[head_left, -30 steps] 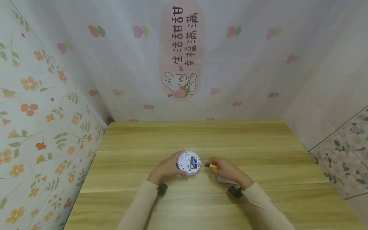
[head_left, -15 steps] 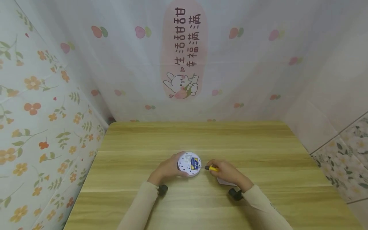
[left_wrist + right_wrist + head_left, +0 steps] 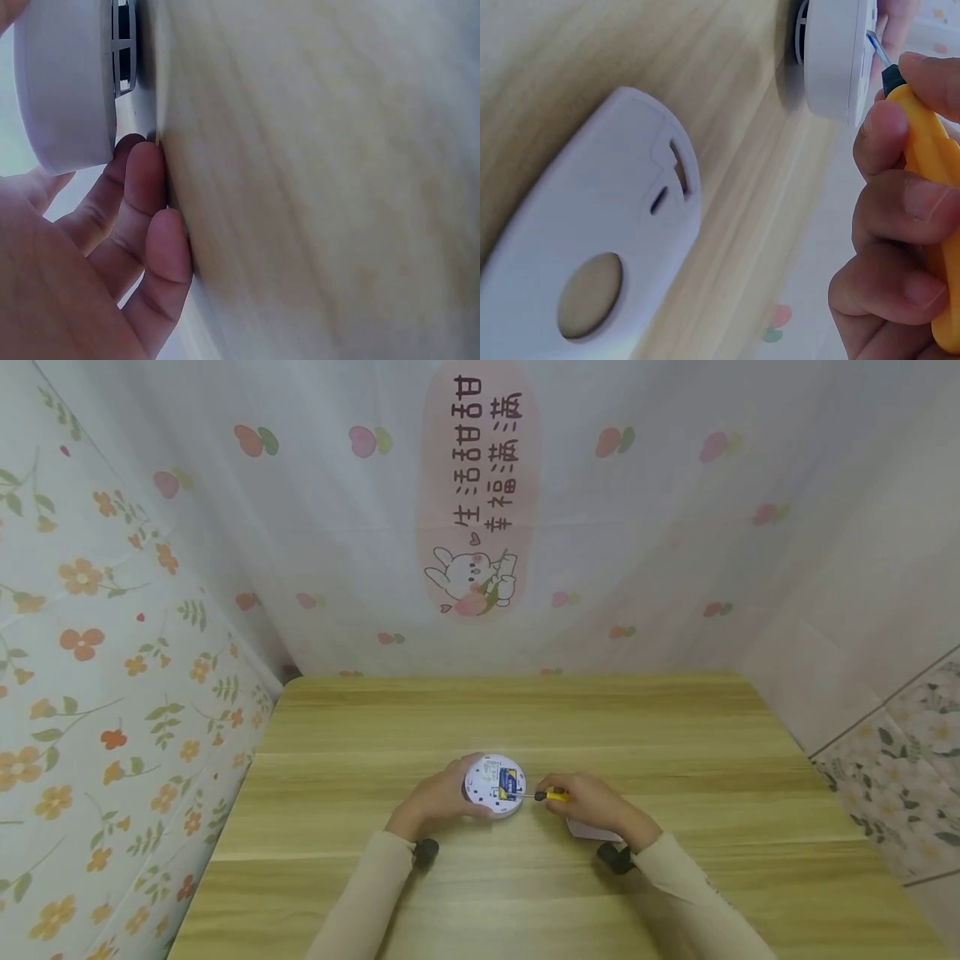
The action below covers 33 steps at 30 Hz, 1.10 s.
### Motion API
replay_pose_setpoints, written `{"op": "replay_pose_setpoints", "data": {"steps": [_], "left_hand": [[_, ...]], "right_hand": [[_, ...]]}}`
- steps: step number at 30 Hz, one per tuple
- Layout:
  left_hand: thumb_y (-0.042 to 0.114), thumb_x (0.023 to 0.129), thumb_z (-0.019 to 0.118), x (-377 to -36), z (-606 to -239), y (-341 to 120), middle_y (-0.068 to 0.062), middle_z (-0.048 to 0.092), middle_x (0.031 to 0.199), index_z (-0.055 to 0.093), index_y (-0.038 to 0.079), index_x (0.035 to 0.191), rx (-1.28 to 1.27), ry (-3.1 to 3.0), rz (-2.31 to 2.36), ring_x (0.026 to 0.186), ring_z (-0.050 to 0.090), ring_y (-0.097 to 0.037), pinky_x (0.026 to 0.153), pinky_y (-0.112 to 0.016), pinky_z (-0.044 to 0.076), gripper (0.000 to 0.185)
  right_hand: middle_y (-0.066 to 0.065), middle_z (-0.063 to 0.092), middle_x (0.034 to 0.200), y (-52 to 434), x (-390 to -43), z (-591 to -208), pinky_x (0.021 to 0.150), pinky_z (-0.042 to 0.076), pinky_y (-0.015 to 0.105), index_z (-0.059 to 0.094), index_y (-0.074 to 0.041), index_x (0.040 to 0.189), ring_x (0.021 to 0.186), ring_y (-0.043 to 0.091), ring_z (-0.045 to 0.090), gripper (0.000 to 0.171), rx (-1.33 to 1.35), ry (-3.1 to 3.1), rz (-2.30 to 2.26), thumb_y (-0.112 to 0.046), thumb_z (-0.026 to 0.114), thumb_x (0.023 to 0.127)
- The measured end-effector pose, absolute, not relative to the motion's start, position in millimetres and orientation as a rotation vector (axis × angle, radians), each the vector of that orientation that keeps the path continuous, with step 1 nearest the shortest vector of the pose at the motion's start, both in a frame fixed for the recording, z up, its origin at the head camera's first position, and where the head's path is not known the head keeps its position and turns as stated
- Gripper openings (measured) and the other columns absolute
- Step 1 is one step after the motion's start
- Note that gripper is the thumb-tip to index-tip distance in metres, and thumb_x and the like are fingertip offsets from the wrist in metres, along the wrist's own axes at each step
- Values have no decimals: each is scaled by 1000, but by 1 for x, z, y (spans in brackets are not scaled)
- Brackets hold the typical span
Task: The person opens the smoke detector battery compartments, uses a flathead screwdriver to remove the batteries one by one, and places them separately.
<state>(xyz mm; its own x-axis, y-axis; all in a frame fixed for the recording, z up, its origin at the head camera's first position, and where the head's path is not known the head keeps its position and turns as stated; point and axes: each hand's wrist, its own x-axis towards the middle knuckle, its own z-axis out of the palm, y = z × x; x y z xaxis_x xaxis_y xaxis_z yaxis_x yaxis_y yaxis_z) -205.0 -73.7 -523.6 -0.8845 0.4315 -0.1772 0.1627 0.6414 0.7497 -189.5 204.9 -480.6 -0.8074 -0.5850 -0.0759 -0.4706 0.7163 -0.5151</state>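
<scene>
A round white smoke detector (image 3: 487, 797) lies face down near the middle of the table, its back with a printed label turned up. Set into that back is a blue and yellow battery (image 3: 507, 781). My left hand (image 3: 441, 795) grips the detector's left side, fingers curled at the far side and under its edge, thumb at the near side. In my right hand (image 3: 592, 802) is a screwdriver (image 3: 930, 150) with a yellow handle and black collar. Its metal tip meets the detector's back beside the battery's lower end.
Under and beside the right hand lies a flat white plate (image 3: 547, 225) with a round hole and slots. The wood-grain table (image 3: 375, 718) is bordered by a printed curtain (image 3: 330, 560) at the back and a floral sheet (image 3: 112, 693) at the left.
The screwdriver tip has moved slightly nearer the battery's lower end, with a small shift of the handle. The left hand keeps its hold on the smoke detector.
</scene>
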Motion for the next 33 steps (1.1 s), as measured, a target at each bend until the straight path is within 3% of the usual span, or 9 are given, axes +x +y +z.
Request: {"op": "replay_pose_setpoints", "data": {"steps": [10,25,33], "left_hand": [[52,64,84,-206,-524,-75,-10,46,146,28,22,152,486,2540,1074,129,49,-32,102,-58,41,109],[51,64,85,-204,-523,-73,-7,42,150,27,27,152,449,2531,1082,133,46,-31,105,-58,39,109],[54,63,84,-205,-519,-73,-7,47,147,29,24,152,465,2545,1055,128,50,-32,101,-56,42,109]], "right_hand": [[0,72,100,202,-191,-476,73,53,27,69,-14,108,84,10,62,19,-895,2693,-669,-18,65,90],[1,72,105,197,-191,-480,73,52,26,70,-13,108,81,5,58,20,-940,2696,-636,-20,66,90],[3,71,113,197,-192,-482,74,51,28,69,-14,113,84,7,59,23,-944,2678,-629,-19,64,91]]}}
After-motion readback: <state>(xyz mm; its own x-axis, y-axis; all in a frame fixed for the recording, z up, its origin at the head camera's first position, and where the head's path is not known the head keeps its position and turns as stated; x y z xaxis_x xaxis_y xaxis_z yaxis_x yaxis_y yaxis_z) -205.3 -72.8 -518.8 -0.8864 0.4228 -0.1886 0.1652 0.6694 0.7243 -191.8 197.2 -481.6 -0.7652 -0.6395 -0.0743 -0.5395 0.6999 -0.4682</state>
